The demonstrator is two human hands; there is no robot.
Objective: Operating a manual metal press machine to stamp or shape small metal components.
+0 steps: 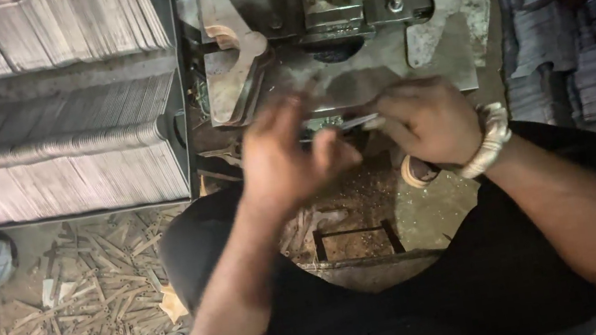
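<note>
Pinching thin metal strip (pixel 349 123), right hand (pixel 429 124), left hand (pixel 285 157) open, blurred

Stacked metal strips (pixel 47 118) lie left of the press (pixel 331 21), scrap pieces (pixel 92 316) below.

small metalworking shop, looks like a stamping or cutting station. worn steel press machine (pixel 339 19) with bolts and plates sits right ahead, dense rows of stacked thin metal blanks (pixel 52 157) fill the left, heap of narrow offcut strips (pixel 93 324) litters the dirt floor, dark stacked pieces (pixel 577 31) at right.
</note>
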